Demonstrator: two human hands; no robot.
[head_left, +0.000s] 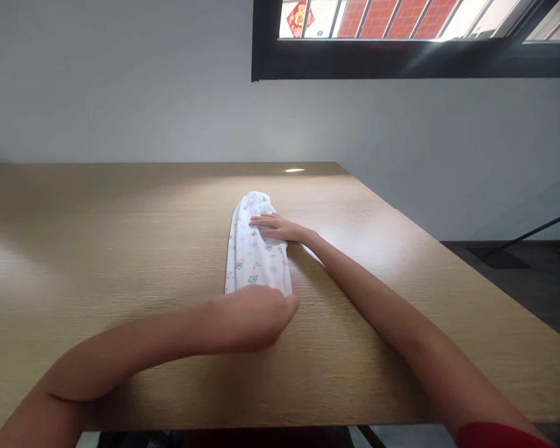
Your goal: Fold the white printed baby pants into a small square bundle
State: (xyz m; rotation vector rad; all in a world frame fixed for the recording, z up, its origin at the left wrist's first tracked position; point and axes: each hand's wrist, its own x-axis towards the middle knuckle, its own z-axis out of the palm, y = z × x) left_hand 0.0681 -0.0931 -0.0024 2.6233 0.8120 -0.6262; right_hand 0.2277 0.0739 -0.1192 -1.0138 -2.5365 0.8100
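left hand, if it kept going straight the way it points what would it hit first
The left hand is already at the near corner of the folded white printed garment, so that comes first; beyond it, probably the right forearm, though depth is unclear.

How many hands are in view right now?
2: the left hand at the near end of the folded white cloth, the right hand resting flat on top of the cloth.

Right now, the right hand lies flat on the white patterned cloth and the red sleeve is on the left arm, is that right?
Not quite: the red sleeve is on the right arm, not the left, as the head view shows. The right hand does lie flat on the white patterned cloth.
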